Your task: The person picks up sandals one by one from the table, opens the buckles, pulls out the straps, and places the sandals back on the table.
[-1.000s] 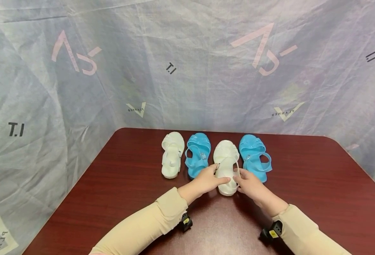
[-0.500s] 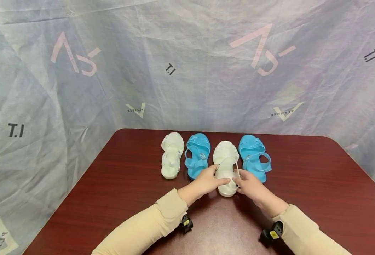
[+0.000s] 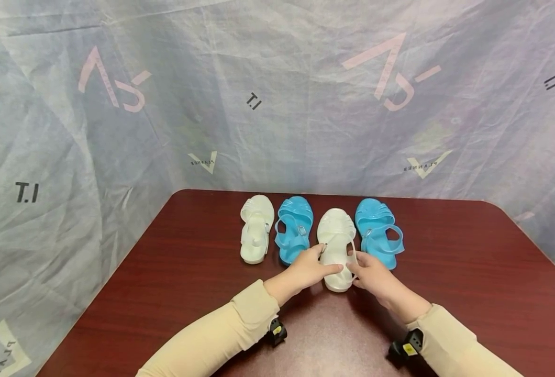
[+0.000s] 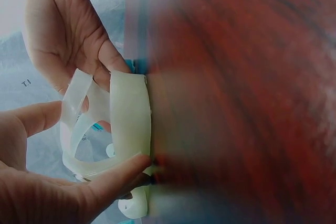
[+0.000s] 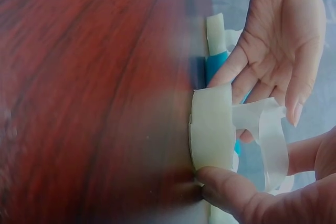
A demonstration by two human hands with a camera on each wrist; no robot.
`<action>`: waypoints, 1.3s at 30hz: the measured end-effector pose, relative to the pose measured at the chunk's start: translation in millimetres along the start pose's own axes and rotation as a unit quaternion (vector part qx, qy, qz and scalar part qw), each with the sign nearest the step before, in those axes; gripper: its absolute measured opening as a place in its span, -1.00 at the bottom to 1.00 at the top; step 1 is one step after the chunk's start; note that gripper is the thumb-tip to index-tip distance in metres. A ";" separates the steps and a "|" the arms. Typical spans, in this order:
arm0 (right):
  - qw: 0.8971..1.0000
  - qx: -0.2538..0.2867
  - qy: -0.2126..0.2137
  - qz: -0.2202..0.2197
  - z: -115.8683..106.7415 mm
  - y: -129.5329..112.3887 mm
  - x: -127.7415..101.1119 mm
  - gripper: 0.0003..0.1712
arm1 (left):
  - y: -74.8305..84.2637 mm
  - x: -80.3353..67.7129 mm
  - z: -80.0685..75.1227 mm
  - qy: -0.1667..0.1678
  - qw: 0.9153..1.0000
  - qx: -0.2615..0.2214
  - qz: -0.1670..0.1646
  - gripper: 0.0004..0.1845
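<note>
A white sandal (image 3: 336, 230) with a raised heel strap lies on the table, toe toward the back. My left hand (image 3: 308, 267) holds it at its left side, fingers along the sole edge and thumb reaching over the footbed. On its other side my right hand (image 3: 374, 275) grips near the heel, the heel strap passing between thumb and fingers. The left wrist view shows the heel end (image 4: 130, 114) upright between both hands, with fingertips right at the sole. From the right wrist, the clear strap (image 5: 274, 150) stands beside the right thumb.
Left of the held sandal stand a blue sandal (image 3: 295, 209) and another white sandal (image 3: 257, 225). A second blue sandal (image 3: 373, 212) lies close on the right, its strap sticking outward. The dark red table (image 3: 188, 251) ends at a grey printed cloth (image 3: 282, 131).
</note>
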State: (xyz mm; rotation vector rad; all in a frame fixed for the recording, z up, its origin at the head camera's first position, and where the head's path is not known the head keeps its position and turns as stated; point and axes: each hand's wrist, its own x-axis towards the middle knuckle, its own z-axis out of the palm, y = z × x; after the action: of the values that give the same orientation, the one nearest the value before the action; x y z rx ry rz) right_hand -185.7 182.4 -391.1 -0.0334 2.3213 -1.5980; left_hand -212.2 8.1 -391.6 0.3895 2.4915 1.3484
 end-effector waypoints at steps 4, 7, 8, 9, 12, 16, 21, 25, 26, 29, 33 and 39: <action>1.000 0.000 -0.005 0.001 0.1 -1.5 -1.6 -0.39 | -0.6 -1.2 0.4 0.000 1.000 0.003 0.004 -0.21; 1.000 -0.001 -0.004 0.000 0.4 -2.2 -3.0 -0.39 | -1.1 -0.9 0.8 0.000 1.000 0.006 0.003 -0.21; 1.000 -0.001 -0.003 0.000 0.6 -2.5 -3.5 -0.39 | -1.1 -0.6 0.9 0.000 1.000 0.008 0.003 -0.21; 1.000 0.001 -0.002 0.000 0.8 -2.7 -4.0 -0.39 | -1.1 -0.2 1.1 0.001 1.000 0.010 0.003 -0.21; 1.000 0.005 0.002 -0.001 2.1 -3.1 -5.0 -0.40 | -1.7 0.2 0.9 0.003 1.000 0.019 0.005 -0.21; 1.000 0.009 0.003 -0.002 3.3 -2.7 -6.2 -0.41 | -1.8 -0.7 1.2 0.006 1.000 0.029 0.004 -0.23; 1.000 0.004 0.000 -0.003 2.9 -1.9 -6.9 -0.40 | 0.2 -2.3 1.3 0.002 1.000 0.031 -0.003 -0.21; 1.000 0.002 -0.004 -0.004 2.5 -1.0 -6.5 -0.40 | 0.0 -2.5 1.3 0.002 0.999 0.032 -0.005 -0.20; 1.000 0.001 -0.005 -0.004 2.2 -0.9 -6.5 -0.39 | -0.4 -2.2 1.6 0.003 0.999 0.033 -0.004 -0.20; 1.000 -0.001 -0.005 -0.002 2.0 -0.5 -6.5 -0.39 | -1.5 -1.6 2.7 0.006 0.999 0.036 0.001 -0.21; 1.000 -0.003 -0.003 -0.001 2.0 0.1 -6.7 -0.39 | -1.3 -2.1 3.4 0.008 0.999 0.036 0.003 -0.21; 1.000 -0.003 -0.001 -0.001 2.3 0.3 -7.7 -0.39 | 0.1 -4.3 3.6 0.008 0.999 0.036 -0.003 -0.20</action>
State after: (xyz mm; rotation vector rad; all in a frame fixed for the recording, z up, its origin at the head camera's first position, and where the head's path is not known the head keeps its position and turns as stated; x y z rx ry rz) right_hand -177.7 181.9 -390.2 -0.0390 2.3258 -1.5912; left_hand -206.9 9.3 -392.8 0.3892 2.5578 1.2658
